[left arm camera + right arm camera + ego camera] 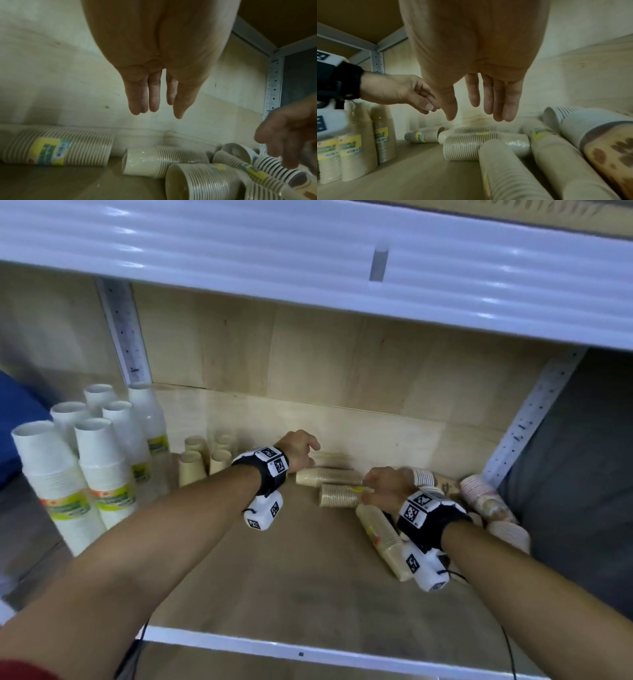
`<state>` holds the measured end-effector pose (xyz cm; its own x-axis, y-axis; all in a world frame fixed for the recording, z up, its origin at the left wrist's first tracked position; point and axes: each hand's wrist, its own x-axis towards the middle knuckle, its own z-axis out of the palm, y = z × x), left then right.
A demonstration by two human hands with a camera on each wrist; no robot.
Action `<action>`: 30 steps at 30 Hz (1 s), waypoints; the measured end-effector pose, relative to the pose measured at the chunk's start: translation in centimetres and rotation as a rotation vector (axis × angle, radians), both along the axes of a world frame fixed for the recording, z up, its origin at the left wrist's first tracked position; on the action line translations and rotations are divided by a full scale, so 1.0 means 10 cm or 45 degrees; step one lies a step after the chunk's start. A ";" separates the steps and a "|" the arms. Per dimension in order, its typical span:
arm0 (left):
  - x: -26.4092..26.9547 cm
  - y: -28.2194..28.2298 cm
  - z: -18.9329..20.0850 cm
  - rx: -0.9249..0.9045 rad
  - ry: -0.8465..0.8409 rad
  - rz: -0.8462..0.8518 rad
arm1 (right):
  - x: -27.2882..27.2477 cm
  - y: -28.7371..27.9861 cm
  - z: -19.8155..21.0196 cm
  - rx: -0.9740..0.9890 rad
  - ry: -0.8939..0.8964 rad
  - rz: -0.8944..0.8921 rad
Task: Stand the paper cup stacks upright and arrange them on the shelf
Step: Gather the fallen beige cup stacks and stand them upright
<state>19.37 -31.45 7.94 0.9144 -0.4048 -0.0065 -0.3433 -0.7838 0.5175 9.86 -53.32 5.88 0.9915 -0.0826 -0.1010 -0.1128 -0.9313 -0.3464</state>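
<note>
Several tan paper cup stacks lie on their sides on the wooden shelf board [274,577]. One lying stack [327,477] is just right of my left hand [299,450], and another [339,496] lies under my right hand [380,482]. In the left wrist view my left hand [157,113] hangs with straight fingers above a labelled stack [56,150] and a shorter one [163,159], touching neither. In the right wrist view my right hand [479,117] hovers with straight fingers over a lying stack [467,146]. Both hands hold nothing. Several tan stacks [197,463] stand upright at the left.
Tall white cup stacks [99,460] stand upright at the far left. A long tan stack [380,535] and patterned stacks [483,498] lie heaped in the right corner by the metal upright [527,419]. An upper shelf [308,261] overhangs.
</note>
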 end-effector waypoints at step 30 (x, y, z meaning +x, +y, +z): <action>0.27 -0.25 -0.93 0.149 -0.033 -0.076 | -0.75 -0.05 -0.51 -0.092 0.133 -0.200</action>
<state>22.10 -33.97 -1.35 0.8892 -0.4564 -0.0333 -0.4033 -0.8160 0.4141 2.35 -53.79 0.74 0.9504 -0.2458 -0.1907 -0.2902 -0.9214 -0.2585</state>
